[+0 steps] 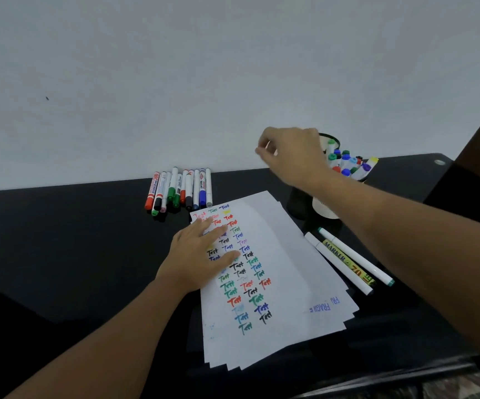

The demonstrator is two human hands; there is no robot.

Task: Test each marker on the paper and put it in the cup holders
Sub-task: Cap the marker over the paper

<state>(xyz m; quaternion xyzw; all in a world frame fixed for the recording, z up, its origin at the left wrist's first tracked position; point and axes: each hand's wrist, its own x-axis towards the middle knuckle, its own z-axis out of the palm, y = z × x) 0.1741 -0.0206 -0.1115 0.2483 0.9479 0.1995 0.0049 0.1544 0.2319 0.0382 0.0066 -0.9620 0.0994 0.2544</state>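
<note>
White paper (285, 254), a fanned stack of sheets covered in coloured "Test" scribbles, lay on the black table (60, 240). The left hand (201, 254) pressed flat on it, fingers straight. The right hand (293, 156) hovered above the cups (326, 208), fingers curled; whether it pinched anything I could not tell, since it was blurred. Those cups stood just beyond the paper's far right corner, one packed with capped markers (348, 164). A row of markers (179, 190) lay by the wall (175, 67), and three more pens (348, 262) rested just right of the sheets.
</note>
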